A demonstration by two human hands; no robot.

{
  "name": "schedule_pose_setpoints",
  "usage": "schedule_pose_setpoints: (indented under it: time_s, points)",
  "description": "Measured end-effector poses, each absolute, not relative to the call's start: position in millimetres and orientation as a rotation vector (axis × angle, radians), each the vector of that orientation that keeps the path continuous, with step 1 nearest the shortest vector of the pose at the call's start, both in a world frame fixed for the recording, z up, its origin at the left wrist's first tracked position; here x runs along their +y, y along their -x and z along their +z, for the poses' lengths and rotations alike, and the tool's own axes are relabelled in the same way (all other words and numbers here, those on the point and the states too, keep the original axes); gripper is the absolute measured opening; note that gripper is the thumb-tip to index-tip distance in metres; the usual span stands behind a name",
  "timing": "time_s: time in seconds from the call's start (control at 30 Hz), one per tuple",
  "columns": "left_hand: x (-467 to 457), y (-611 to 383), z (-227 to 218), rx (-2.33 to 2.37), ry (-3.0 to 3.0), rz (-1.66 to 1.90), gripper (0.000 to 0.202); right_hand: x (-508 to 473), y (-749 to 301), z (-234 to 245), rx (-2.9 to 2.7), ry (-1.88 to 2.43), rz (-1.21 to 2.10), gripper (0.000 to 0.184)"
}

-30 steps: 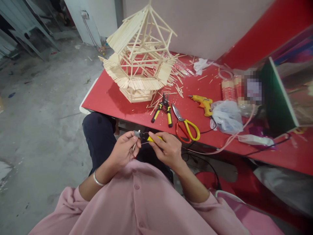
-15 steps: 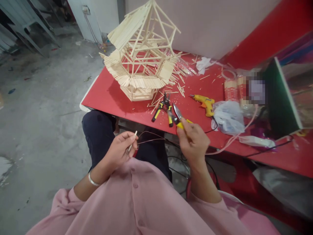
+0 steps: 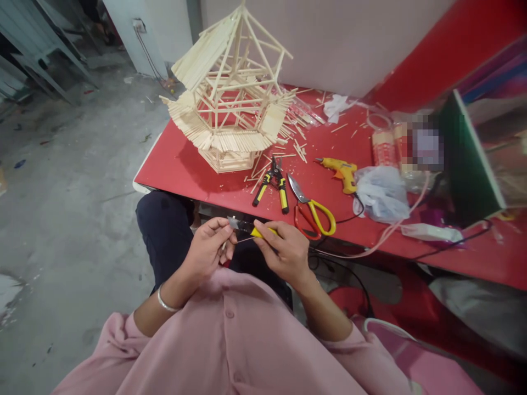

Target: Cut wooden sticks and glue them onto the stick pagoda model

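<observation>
My left hand pinches a short pale wooden stick above my lap. From the right, my right hand grips a utility knife with a yellow and black handle. The knife's blade points left and reaches my left fingertips; whether it touches the stick is hard to see. Just beyond, scissors with one red and one yellow handle lie at the table edge. Beside them rest yellow-and-black pliers. A pavilion-like model of wooden sticks stands farther back on the red table.
A yellow glue gun lies right of the scissors, near a crumpled plastic bag and packs of sticks. Loose sticks are scattered by the model. A green box stands at the right. Cables hang below the table edge.
My right hand has moved left and down from beside the scissors, bringing the knife to my left hand. The scissors' handles are now uncovered. My left hand still holds the stick.
</observation>
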State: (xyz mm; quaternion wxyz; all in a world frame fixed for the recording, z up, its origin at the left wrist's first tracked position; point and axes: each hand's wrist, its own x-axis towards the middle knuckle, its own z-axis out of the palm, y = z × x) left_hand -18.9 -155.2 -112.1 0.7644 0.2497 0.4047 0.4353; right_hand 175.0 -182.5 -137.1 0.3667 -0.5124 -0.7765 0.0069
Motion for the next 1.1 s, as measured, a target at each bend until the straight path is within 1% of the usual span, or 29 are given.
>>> schedule_pose_setpoints:
  time_s: [0.2, 0.33, 0.43, 0.57, 0.67, 0.77, 0.83, 0.93, 1.0, 1.1]
  points:
    - [-153.7, 17.8, -113.3, 0.819, -0.519, 0.913, 0.028, -182.8, -171.4, -139.8, -2.002, 1.305, 0.026, 0.035]
    - [-155.6, 20.9, -110.0, 0.779, -0.499, 0.866, 0.023, -175.2, -177.0, -145.5, -2.001, 1.355, -0.079, 0.032]
    - [-157.3, 24.4, -106.4, 0.732, -0.505, 0.826, 0.021, -160.1, -204.3, -148.5, -1.815, 1.623, -0.244, 0.032]
    - [-148.6, 26.0, -103.3, 0.781, -0.574, 0.906, 0.025, -136.2, -259.5, -149.6, -1.526, 2.085, -0.325, 0.043]
    - [-134.1, 23.9, -97.6, 0.832, -0.707, 0.988, 0.028, -121.9, -288.6, -150.4, -1.521, 2.387, -0.209, 0.048]
    - [-119.0, 21.7, -87.1, 0.863, -0.789, 1.058, 0.028, -108.5, -303.5, -149.0, -1.661, 2.405, -0.066, 0.046]
    - [-109.8, 22.1, -79.0, 0.877, -0.792, 1.077, 0.028, -97.5, -313.1, -145.0, -1.656, 2.393, -0.116, 0.048]
    - [-96.7, 26.8, -66.8, 0.872, -0.773, 1.079, 0.032, -75.0, -333.9, -137.1, -1.481, 2.604, -0.109, 0.050]
    - [-87.7, 32.3, -58.4, 0.872, -0.778, 1.093, 0.034, -56.7, -349.2, -133.8, -1.408, 2.727, 0.012, 0.045]
    - [-73.0, 41.7, -45.7, 0.875, -0.857, 1.129, 0.032, -34.7, -366.5, -132.4, -1.376, 2.778, 0.126, 0.032]
